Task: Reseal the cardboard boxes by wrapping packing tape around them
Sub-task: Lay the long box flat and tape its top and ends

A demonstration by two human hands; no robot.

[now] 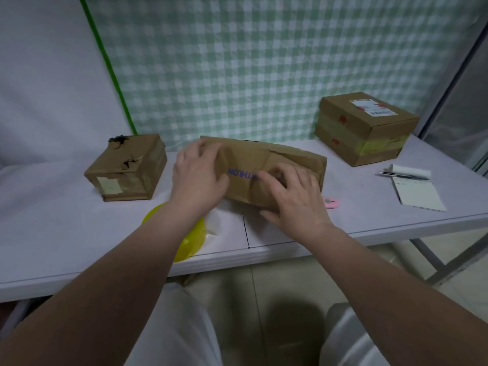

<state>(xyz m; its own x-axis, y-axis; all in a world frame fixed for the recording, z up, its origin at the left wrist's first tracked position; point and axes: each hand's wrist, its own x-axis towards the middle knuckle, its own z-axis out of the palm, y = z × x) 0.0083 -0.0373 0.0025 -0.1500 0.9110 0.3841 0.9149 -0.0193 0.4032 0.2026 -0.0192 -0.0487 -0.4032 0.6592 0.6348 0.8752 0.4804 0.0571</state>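
Readable print on the boxes

The crumpled middle box point(264, 170) carries blue capital letters on its near face, upside down to the camera; "THLON" can be made out, the rest covered by the right hand point(293, 199). Right of and behind that box, the far box point(365, 128) bears a white shipping label point(369, 107) with red and black print too small to read. Left of the middle box, the torn box point(126, 167) has a pale, unreadable sticker point(109, 185).
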